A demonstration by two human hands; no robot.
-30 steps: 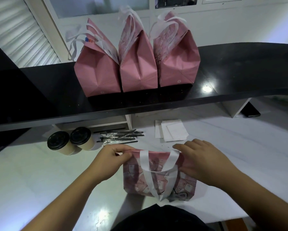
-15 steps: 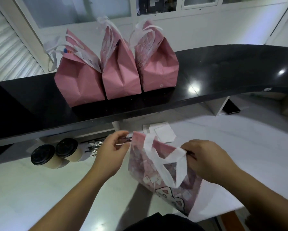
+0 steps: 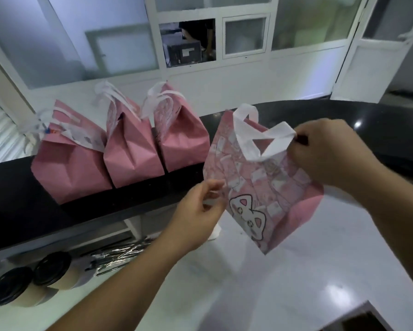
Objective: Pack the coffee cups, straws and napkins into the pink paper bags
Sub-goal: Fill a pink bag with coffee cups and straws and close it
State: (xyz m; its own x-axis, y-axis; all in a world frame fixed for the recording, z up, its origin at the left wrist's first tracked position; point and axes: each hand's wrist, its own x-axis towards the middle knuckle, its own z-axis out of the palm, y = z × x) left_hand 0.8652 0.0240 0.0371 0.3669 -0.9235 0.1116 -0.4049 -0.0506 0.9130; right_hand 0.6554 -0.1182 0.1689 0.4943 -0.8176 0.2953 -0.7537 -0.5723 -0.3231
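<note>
Since the earlier frame the flat pink bag [image 3: 260, 187] has come up off the white counter [image 3: 296, 271] and now hangs tilted in the air in front of the black shelf [image 3: 379, 125]. My right hand [image 3: 329, 151] pinches its white handle [image 3: 267, 142] at the top edge, fingers closed tight on it; my left hand [image 3: 198, 213] has thumb and fingers narrowed on the bag's left edge.

Three filled pink bags [image 3: 133, 149] stand on the shelf. The two lidded coffee cups [image 3: 31, 285] and the pile of straws [image 3: 119, 256] wait on the counter at lower left; I can only make out a corner of white behind my left hand that may be the napkins.

I judge the risks as these: pulling the mouth open by the handle could tear the paper, and an unopened base would let the bag topple once a cup goes in.
</note>
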